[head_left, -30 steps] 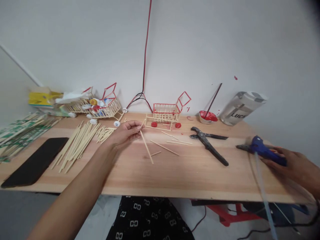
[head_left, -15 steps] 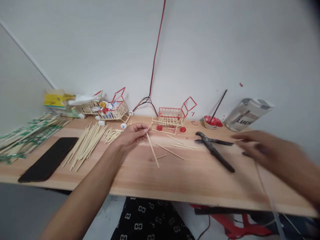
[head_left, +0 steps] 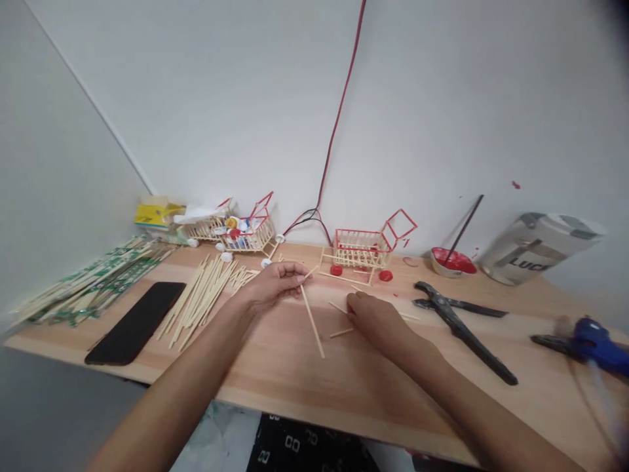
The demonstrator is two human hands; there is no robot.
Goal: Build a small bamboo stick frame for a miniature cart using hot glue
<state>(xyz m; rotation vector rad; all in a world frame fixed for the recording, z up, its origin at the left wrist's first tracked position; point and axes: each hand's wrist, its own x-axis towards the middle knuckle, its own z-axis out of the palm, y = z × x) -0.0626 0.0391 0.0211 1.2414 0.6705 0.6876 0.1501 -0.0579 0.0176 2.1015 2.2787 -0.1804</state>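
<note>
Near the middle of the wooden tabletop [head_left: 295,387], the right hand [head_left: 376,319] curls its fingers down among loose sticks [head_left: 341,333], though its own back hides the fingertips, so I can't tell whether they grip one. Just beside it, the left hand [head_left: 276,286] pinches a thin stick [head_left: 312,321] between thumb and fingers, its long end slanting toward the near edge. Behind both stands a small stick cart [head_left: 360,248] with red wheels, close to the wall [head_left: 236,98].
</note>
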